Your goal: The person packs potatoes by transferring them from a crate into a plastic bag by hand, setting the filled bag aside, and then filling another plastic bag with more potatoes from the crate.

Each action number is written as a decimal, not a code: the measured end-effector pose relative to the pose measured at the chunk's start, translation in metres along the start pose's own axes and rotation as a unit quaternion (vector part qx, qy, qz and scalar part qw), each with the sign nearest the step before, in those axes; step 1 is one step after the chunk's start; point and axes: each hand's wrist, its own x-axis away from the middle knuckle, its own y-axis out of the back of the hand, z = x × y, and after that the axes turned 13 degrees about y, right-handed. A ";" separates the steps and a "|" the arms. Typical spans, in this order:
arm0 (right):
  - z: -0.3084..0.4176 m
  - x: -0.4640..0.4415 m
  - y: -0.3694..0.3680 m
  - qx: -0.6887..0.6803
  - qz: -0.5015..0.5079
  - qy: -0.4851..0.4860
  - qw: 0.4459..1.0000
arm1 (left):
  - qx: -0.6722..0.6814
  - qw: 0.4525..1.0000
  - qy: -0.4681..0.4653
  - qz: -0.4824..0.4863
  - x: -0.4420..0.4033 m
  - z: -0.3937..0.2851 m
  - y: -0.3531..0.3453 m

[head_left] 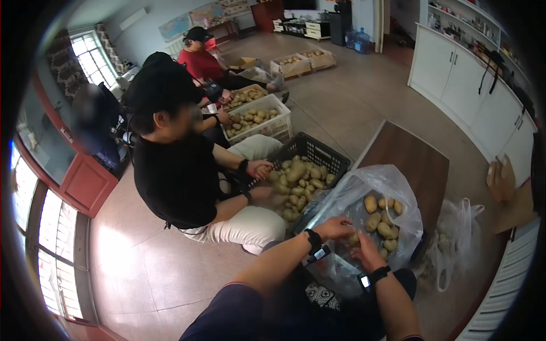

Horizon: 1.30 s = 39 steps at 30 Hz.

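Observation:
My left hand [335, 228] and my right hand [368, 251] meet over a clear plastic bag that lies open in front of me. Between their fingers is a potato [353, 240], partly covered by them. The fingers of both hands are curled in around it. Inside the plastic bag [407, 190], just beyond my right hand, several loose potatoes [383, 228] lie together. Left of the bag stands a black crate [326, 152] heaped with potatoes [300, 182], where a co-worker in a black shirt has both hands.
A brown wooden tabletop [401, 150] lies beyond the bag. At right, a white plastic bag [458, 241] rests beside a cardboard box [515, 207]. More co-workers sit by a white crate [278, 126] of potatoes. Boxes [293, 68] stand farther back; white cabinets [463, 74] line the right.

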 end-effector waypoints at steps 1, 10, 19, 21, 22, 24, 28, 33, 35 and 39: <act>-0.002 0.002 -0.001 0.006 0.023 0.014 1.000 | -0.031 1.000 -0.001 -0.001 0.000 0.003 -0.001; -0.009 0.001 0.009 0.060 0.057 0.063 0.995 | -0.095 0.992 0.036 0.068 -0.002 0.005 -0.007; -0.031 -0.014 0.030 0.459 -0.164 0.256 0.835 | 0.053 0.997 0.063 0.009 -0.002 -0.007 0.007; -0.015 -0.012 0.034 0.511 -0.204 0.253 0.796 | 0.093 0.994 0.062 -0.010 -0.002 -0.010 0.015; -0.008 -0.012 0.037 0.534 -0.213 0.268 0.773 | 0.118 0.992 0.043 -0.013 -0.003 -0.009 0.019; -0.006 -0.014 0.047 0.555 -0.215 0.285 0.751 | 0.154 0.987 0.023 -0.025 -0.003 -0.009 0.028; -0.011 -0.023 0.055 0.589 -0.222 0.234 0.741 | 0.218 0.975 -0.007 -0.038 -0.009 -0.004 0.050; -0.021 -0.018 0.050 0.644 -0.211 0.162 0.717 | 0.259 0.957 -0.014 -0.133 -0.015 0.003 0.078; -0.028 -0.014 0.049 0.647 -0.197 0.157 0.720 | 0.310 0.938 -0.010 -0.157 -0.015 0.008 0.091; -0.033 -0.011 0.046 0.660 -0.159 0.157 0.717 | 0.348 0.921 -0.001 -0.175 -0.018 0.025 0.120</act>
